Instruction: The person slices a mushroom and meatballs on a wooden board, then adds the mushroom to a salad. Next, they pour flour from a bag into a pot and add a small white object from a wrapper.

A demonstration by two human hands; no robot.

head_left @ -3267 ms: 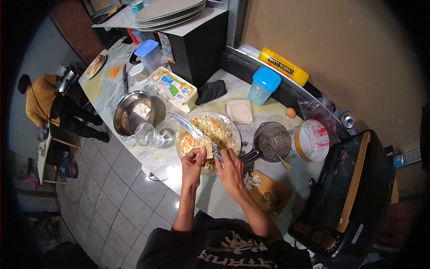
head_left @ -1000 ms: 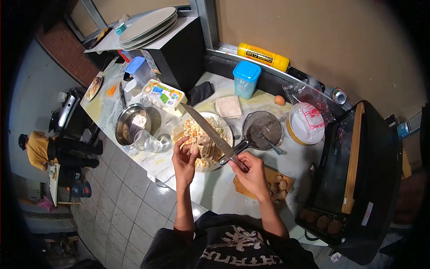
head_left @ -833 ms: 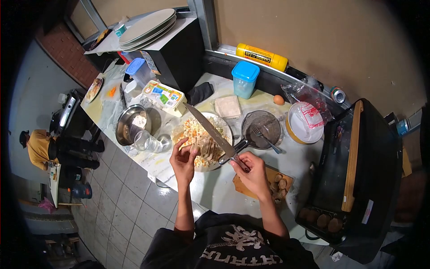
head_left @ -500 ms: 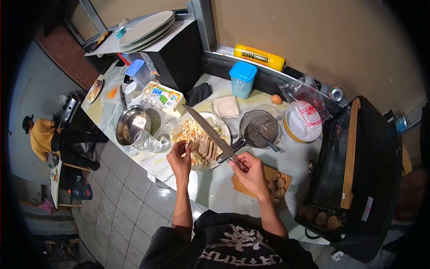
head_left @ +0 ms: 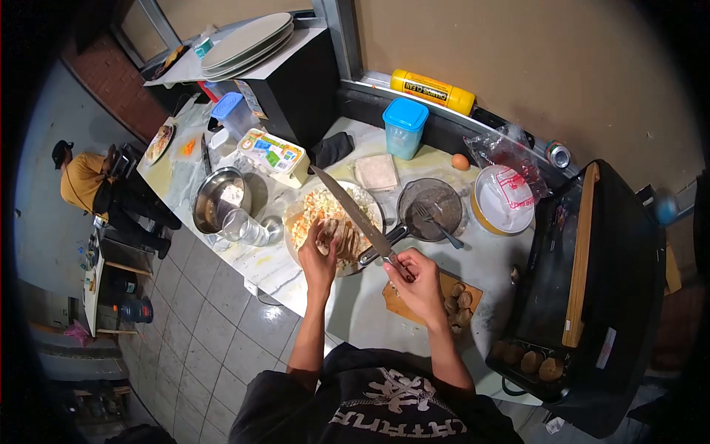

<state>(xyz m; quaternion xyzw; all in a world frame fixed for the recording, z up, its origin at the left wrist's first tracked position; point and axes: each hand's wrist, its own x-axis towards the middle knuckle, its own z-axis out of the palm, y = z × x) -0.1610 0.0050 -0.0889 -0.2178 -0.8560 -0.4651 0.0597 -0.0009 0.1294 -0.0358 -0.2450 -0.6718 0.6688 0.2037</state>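
We are gripping a knife [head_left: 353,210] in our closed right hand [head_left: 416,281], its blade slanting forward and leftward; brown slices [head_left: 342,239] are lying on a plate [head_left: 288,238], nearer our half-curled left hand [head_left: 319,260], whose hold we cannot tell.

Glare on floor [head_left: 214,318]; blackened corners

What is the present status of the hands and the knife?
Right hand gripping knife. Left hand at brown slices over plate. Pan handle passes under knife.
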